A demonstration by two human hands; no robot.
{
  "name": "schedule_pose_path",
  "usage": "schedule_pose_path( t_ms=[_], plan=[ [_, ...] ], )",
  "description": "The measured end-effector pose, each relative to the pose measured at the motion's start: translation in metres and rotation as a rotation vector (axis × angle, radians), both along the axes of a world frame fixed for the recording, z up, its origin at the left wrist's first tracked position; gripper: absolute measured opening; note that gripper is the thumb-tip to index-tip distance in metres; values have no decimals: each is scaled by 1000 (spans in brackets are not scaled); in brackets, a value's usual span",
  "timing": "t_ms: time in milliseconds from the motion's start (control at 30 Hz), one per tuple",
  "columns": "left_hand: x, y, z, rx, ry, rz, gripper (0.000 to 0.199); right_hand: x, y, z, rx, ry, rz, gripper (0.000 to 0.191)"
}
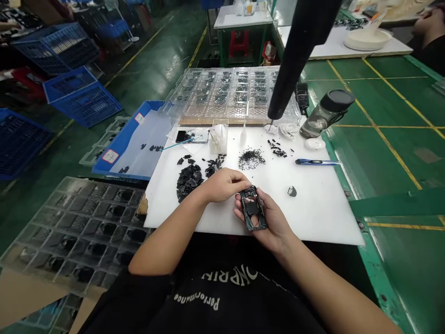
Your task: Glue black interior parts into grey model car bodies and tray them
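My right hand (273,222) cradles a dark toy car body (252,209) just over the near edge of the white work board (313,215). Its palm and fingers wrap round the shell from below and the side. My left hand (227,184) reaches across from the left, thumb and fingers pinched at the shell's upper end; whatever lies between those fingertips is hidden. Left of my hands is a heap of flat black pieces (189,181). Beyond them lies a scatter of tiny black parts (251,158). A small dark clear-edged piece (292,191) rests to the right.
A black electric screwdriver (295,60) hangs over the board. Along the right are a blue cutter knife (316,162) and a tilted bottle (325,113). Clear compartment trays (236,113) stand behind; another tray (83,227) and a blue bin (118,144) are at left.
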State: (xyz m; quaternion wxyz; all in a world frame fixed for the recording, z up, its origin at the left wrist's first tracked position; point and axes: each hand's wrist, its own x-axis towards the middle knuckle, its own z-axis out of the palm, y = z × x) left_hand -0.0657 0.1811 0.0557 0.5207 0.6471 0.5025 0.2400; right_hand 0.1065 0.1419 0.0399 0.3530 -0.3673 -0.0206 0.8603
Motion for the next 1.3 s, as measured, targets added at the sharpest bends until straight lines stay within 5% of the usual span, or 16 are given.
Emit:
schedule_pose_path(
  t_ms=[200, 367, 467, 567, 667, 867, 1100, 1300],
  plan=[
    [9, -5, 23, 247, 116, 227, 34, -1, -6, -2, -45, 62, -170, 24],
    [21, 69, 72, 723, -98, 514, 53, 6, -10, 0, -113, 76, -245, 24],
    [34, 127, 93, 723, -324, 412, 64, 10, -13, 1, -130, 94, -277, 24],
    [48, 150, 99, 651, -500, 289, 58, 15, -16, 2, -142, 106, -298, 25],
    [55, 136, 95, 606, -598, 230, 52, 19, -16, 0, -149, 115, -317, 25],
    [53, 68, 87, 384, -609, 79, 52, 18, -13, -3, -170, 93, -344, 24],
    [78, 20, 74, 528, -751, 350, 64, 10, -11, -3, -129, 67, -347, 21],
    [88, 14, 59, 505, -746, 282, 64, 8, -10, -6, -88, 94, -339, 26]
  ],
)
